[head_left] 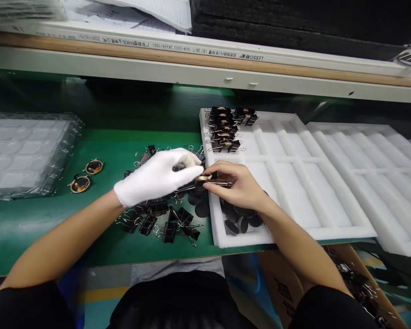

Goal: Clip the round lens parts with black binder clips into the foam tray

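Observation:
My left hand (pixel 160 173), in a white glove, pinches the left side of a small gold-rimmed round part (pixel 202 178). Bare and closed, my right hand (pixel 238 185) grips a black binder clip (pixel 221 183) by its wire handles at the same part. Fingers hide much of both pieces, so how far the clip's jaws are over the part cannot be made out. Beneath and around the gloved hand lie several loose binder clips (pixel 169 231) on the green table (pixel 102 237). Black discs (pixel 202 209) lie close to the tray's left edge.
A white foam tray (pixel 222 237) holds clipped gold parts (pixel 224 132) at its back left and black discs (pixel 241 224) at its front left. Another foam tray (pixel 363 171) stands to the right. Two gold-rimmed round parts (pixel 80 183) and clear plastic trays (pixel 23 155) are left.

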